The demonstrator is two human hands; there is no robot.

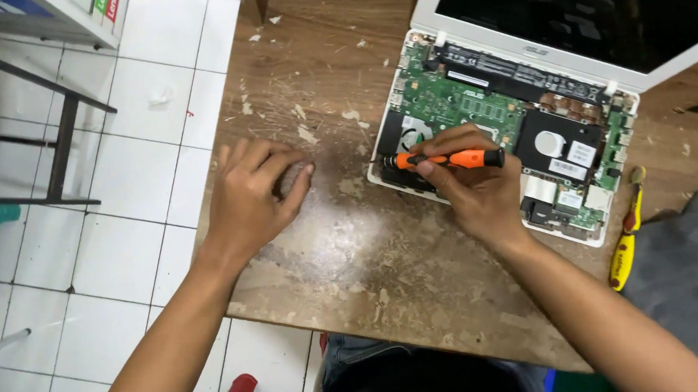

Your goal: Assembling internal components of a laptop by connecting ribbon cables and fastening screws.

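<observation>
Screwdriver (444, 159), orange-handled with a black cap, lies level in the right hand (474, 188), fingers and thumb closed around its grip, its tip pointing left over the near-left corner of an opened white laptop (514, 121). That laptop sits on the worn wooden bench (352, 252) with its green circuit board, fan and drive exposed and its screen tilted back. The left hand (254, 195) rests on the bench well left of the laptop, fingers curled down loosely, holding nothing visible. 1 yellow-and-red tool (628, 239) lies beside a grey cloth (689, 272).
</observation>
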